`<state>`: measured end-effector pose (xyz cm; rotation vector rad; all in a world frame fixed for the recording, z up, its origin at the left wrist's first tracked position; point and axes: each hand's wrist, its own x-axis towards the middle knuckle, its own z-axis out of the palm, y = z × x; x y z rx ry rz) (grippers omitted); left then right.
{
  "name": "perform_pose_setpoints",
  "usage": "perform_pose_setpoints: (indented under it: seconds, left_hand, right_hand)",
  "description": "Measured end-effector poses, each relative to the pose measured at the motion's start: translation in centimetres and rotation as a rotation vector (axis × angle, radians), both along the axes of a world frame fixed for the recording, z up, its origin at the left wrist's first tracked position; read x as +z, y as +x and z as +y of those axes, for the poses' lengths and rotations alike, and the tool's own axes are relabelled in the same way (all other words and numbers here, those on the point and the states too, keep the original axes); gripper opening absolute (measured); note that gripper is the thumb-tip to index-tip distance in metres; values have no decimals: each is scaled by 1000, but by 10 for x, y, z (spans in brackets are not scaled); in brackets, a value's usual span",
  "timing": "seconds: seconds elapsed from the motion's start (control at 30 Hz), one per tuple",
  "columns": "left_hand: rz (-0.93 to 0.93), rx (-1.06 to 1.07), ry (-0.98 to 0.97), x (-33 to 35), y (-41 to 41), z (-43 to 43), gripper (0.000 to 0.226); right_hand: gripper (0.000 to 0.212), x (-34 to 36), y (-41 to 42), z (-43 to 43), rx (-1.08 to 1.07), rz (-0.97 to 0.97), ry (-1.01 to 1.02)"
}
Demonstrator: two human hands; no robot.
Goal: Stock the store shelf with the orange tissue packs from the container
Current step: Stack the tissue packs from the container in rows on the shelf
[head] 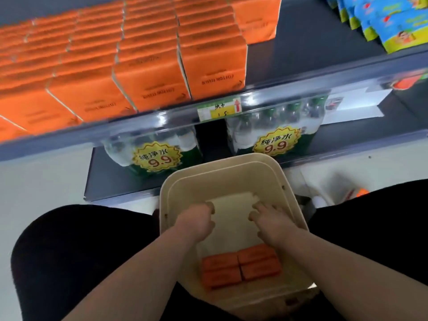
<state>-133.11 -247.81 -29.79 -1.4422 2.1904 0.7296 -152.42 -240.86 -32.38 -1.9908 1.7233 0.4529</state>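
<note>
Shop, stocked shelves (162,126), price tag (218,108), bottled water multipacks (273,135)
</note>
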Motion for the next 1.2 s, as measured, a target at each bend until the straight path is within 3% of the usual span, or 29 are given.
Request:
perform_pose_setpoints:
  seconds: [0.23,0.53,0.73,1.07,1.2]
  left_hand:
    - [-137,-106,161,-64,5,-2,39]
    - [-169,-110,300,-101,9,5,40]
    - [-158,-87,346,-112,10,6,39]
    - [-199,-181,416,-142,-3,25,31]
    - [-204,-213,422,-146,-4,23,35]
  right_hand:
    - [36,-77,9,4,51,13,258]
    - [46,-110,15,1,64,-37,413]
    - [31,-109,17,1,23,-23,369]
    - [40,-112,17,1,-4,-2,404]
    - [37,-102,17,-17,-66,-2,312]
